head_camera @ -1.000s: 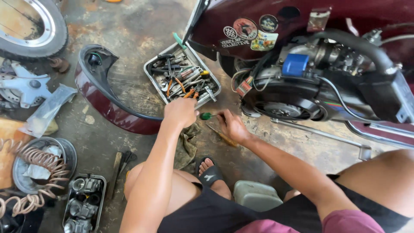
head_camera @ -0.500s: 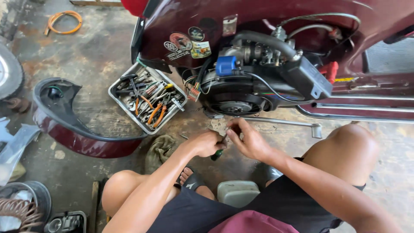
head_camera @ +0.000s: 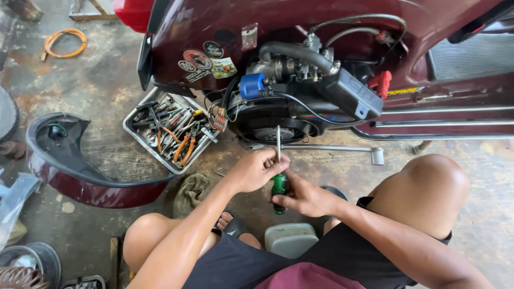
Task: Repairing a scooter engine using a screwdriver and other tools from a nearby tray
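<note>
A screwdriver with a green handle [head_camera: 278, 188] points its long steel shaft up at the black engine [head_camera: 278, 115] of a maroon scooter [head_camera: 332, 48]. My right hand [head_camera: 306, 198] grips the green handle from below. My left hand [head_camera: 257, 169] pinches the shaft just above the handle. The tip reaches the round engine cover. Both hands sit low in front of the engine, between my bare knees.
A metal tray of pliers and wrenches [head_camera: 172, 134] lies left of the engine. A detached maroon side panel [head_camera: 80, 171] rests on the concrete further left. A kick-start lever [head_camera: 342, 148] juts out right of the hands. A grey stool [head_camera: 292, 239] is under me. An orange cable coil [head_camera: 64, 43] lies far left.
The view swung right from the tool tray to the engine. Both hands carried the screwdriver from near the tray to the engine cover, turning it upright with its tip toward the engine.
</note>
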